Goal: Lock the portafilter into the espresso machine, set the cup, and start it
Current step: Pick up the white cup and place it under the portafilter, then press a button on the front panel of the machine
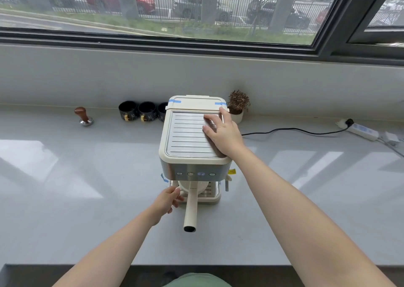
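Note:
A cream and steel espresso machine stands mid-counter, with a row of buttons on its front. The portafilter sits under the front, its cream handle pointing straight toward me. Below it a white cup rests on the drip tray. My left hand reaches in from the left, fingers closed on the cup's side or handle. My right hand lies flat on the right side of the machine's ribbed top, fingers spread, holding nothing.
Three black mugs line up behind the machine on the left, with a wooden-handled tamper farther left. A small potted plant stands at the back right. A black cable runs to a power strip.

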`<control>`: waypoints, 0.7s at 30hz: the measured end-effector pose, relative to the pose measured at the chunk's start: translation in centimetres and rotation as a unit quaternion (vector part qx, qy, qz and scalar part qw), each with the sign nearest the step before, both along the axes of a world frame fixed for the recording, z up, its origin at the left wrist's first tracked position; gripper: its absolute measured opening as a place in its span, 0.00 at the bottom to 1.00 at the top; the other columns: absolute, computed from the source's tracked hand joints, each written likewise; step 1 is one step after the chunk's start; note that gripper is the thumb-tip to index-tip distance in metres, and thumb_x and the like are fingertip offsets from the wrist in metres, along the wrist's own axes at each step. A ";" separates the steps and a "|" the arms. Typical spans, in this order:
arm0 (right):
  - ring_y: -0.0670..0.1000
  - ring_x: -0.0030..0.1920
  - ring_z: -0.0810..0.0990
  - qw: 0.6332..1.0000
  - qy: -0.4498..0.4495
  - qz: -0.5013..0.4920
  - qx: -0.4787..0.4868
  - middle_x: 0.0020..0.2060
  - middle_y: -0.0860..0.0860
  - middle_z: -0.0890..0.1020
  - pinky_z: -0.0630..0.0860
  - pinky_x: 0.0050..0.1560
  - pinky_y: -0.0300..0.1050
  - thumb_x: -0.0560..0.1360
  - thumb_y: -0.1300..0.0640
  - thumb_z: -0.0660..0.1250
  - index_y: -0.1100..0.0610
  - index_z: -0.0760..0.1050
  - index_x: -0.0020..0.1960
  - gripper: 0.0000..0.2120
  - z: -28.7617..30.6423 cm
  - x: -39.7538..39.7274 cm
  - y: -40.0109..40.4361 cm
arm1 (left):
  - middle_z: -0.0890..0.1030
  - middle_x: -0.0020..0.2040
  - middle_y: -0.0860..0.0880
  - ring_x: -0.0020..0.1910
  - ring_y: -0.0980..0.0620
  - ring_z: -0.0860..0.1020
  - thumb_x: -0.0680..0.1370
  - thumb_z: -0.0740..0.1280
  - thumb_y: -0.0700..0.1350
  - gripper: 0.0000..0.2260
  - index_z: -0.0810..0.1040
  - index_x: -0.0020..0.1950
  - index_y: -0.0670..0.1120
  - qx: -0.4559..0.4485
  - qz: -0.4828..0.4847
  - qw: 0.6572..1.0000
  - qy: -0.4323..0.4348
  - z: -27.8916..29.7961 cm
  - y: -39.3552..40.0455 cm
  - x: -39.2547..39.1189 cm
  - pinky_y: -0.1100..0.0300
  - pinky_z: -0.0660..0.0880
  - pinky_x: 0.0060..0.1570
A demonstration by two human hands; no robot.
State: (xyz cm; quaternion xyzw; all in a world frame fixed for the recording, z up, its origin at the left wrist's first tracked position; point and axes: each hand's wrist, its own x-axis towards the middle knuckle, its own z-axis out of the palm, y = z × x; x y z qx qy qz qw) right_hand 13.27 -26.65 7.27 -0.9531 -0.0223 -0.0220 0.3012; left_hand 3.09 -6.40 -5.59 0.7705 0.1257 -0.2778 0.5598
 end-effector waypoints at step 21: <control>0.51 0.67 0.70 0.956 -0.234 0.023 0.175 0.70 0.51 0.64 0.74 0.61 0.47 0.68 0.47 0.74 0.52 0.69 0.61 0.26 -5.7 -10.6 0.0 | 0.63 0.71 0.51 0.63 0.56 0.69 0.65 0.78 0.43 0.48 0.47 0.70 0.61 0.122 -0.034 0.885 -0.448 6.8 1.5 0.7 0.67 0.69 0.55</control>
